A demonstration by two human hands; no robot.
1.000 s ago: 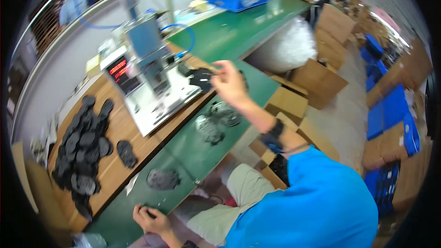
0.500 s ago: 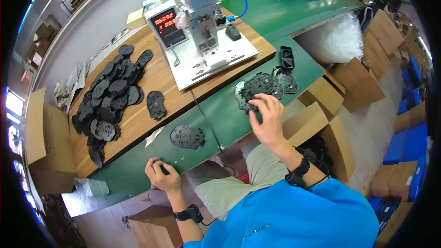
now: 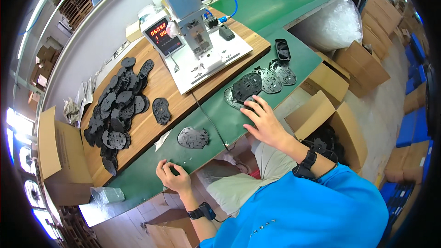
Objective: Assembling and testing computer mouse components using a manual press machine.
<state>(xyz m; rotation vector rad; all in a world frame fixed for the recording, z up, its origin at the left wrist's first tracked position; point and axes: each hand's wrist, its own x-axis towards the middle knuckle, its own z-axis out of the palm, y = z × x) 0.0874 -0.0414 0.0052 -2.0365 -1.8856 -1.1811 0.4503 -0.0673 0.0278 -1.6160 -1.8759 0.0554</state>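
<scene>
My right hand [image 3: 266, 126] is open, its fingers spread and slightly bent, at the near side of a black plastic shell [image 3: 247, 86] shaped like a computer mouse base. That shell lies on a paler shell [image 3: 232, 98], mostly covering it; whether my fingertips touch either one is unclear. More shells [image 3: 270, 81] lie just beyond, beside a dark hollow part [image 3: 282, 49]. At the bench's front edge my left hand [image 3: 177, 179] is loosely curled, a gap between thumb and fingers and nothing visible in it. A single grey-black shell [image 3: 193, 138] lies just past it.
A press [image 3: 193, 32] with a red-lit display box [image 3: 163, 36] stands on a white plate on the wooden board. Many black shells [image 3: 121, 105] are heaped to its left. Cardboard boxes [image 3: 69, 170] flank the green bench, and a cable [image 3: 209, 121] crosses it.
My right hand has drawn back slightly from the shells, its fingers now more spread. My left hand keeps its curl. The whole view has shifted, and a person shows at the upper left.
</scene>
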